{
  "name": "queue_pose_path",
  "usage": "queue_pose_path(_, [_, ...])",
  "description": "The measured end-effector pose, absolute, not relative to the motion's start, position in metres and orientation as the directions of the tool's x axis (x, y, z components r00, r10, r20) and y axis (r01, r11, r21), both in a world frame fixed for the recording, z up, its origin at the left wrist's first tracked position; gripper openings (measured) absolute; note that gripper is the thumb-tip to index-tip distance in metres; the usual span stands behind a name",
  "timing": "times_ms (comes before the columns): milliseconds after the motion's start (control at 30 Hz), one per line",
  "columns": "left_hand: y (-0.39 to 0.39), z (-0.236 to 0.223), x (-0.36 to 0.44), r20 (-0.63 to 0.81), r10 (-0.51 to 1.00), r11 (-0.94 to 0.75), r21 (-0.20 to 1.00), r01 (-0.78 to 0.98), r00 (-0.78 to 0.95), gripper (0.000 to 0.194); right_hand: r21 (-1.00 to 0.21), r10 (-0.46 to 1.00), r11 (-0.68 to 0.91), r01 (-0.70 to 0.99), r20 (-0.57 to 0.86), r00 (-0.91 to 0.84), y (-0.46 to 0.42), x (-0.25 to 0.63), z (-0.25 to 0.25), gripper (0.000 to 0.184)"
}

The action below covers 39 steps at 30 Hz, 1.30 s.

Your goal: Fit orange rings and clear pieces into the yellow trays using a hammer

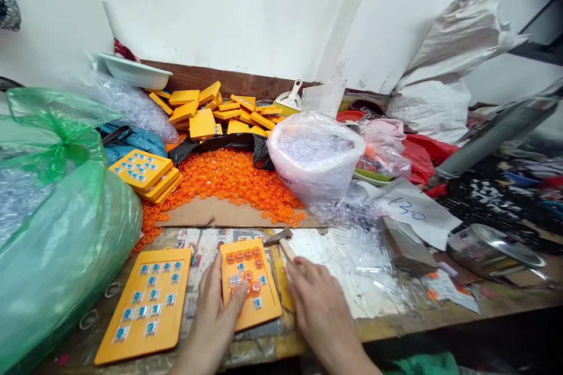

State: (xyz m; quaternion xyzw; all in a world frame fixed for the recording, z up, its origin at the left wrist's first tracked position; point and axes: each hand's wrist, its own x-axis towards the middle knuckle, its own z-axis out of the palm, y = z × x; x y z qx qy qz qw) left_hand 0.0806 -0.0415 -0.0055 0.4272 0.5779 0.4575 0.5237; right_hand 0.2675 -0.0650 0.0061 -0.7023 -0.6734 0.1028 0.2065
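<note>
Yellow panel with orange rings (pixel 250 284) lies at the worktop's (pixel 281 345) front edge. Left hand (pixel 217 304) pinches its left side, thumb on top, grip nearly closed. Right hand (pixel 321 304) curls round hammer handle (pixel 290 253). Second panel (pixel 147 304) lies left; loose orange rings (pixel 233 179) behind.

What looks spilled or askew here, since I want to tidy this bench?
Some loose orange pieces stray past the cardboard toward the green bag, so they look spilled. Behind them, yellow blocks lie jumbled at odd angles. Two clear rings sit stray at front left. I see no clear damage.
</note>
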Motion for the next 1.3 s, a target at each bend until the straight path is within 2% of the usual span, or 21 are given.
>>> queue_pose_path(100, [-0.041,-0.007,0.089,-0.174,0.970,0.187,0.980,0.064,-0.171,0.064,-0.411,0.985,0.091,0.907,0.171,-0.021,-0.069,0.250,-0.001,0.041])
queue_pose_path(200, [-0.034,-0.001,0.093,-0.237,0.959,0.222,0.969,-0.107,-0.155,0.063,-0.420,0.971,0.098,0.902,0.238,0.005,-0.071,0.243,-0.013,0.043])
queue_pose_path(333, [-0.022,0.017,0.094,-0.344,0.930,0.285,0.898,-0.334,-0.131,0.077,-0.428,0.963,0.111,0.897,0.271,0.011,-0.072,0.243,-0.021,0.048])
queue_pose_path(433, [-0.016,0.030,0.095,-0.490,0.871,0.440,0.760,-0.479,0.023,0.058,-0.449,0.970,0.138,0.883,0.241,-0.029,-0.071,0.252,-0.009,0.052])
queue_pose_path(500, [-0.014,0.035,0.096,-0.566,0.816,0.528,0.649,-0.548,0.117,0.040,-0.452,0.965,0.178,0.874,0.254,-0.065,-0.062,0.264,0.013,0.044])
queue_pose_path(567, [-0.012,0.038,0.097,-0.610,0.779,0.559,0.570,-0.603,0.145,0.032,-0.407,0.941,0.215,0.888,0.328,-0.078,-0.042,0.280,0.046,0.030])
queue_pose_path(700, [-0.011,0.035,0.096,-0.622,0.763,0.563,0.507,-0.653,0.176,0.042,-0.348,0.890,0.142,0.927,0.454,0.034,0.036,0.312,0.115,0.029])
queue_pose_path(767, [-0.011,0.031,0.096,-0.614,0.766,0.563,0.501,-0.657,0.189,0.048,-0.316,0.880,0.087,0.945,0.470,0.076,0.085,0.321,0.136,0.027])
queue_pose_path(900, [-0.007,0.022,0.096,-0.613,0.763,0.569,0.487,-0.662,0.206,0.060,-0.265,0.922,0.027,0.964,0.378,0.078,0.165,0.320,0.142,0.030])
queue_pose_path(1033, [-0.005,0.013,0.096,-0.590,0.777,0.563,0.494,-0.663,0.220,0.072,-0.242,0.949,-0.003,0.970,0.305,0.079,0.200,0.312,0.129,0.028])
queue_pose_path(1167, [-0.006,0.009,0.095,-0.548,0.790,0.563,0.476,-0.676,0.273,0.077,-0.291,0.925,-0.123,0.949,0.313,0.216,0.201,0.318,0.124,0.027])
queue_pose_path(1300, [-0.008,0.013,0.095,-0.581,0.752,0.602,0.412,-0.684,0.312,0.069,-0.420,0.856,-0.192,0.887,0.371,0.361,0.192,0.336,0.134,0.027])
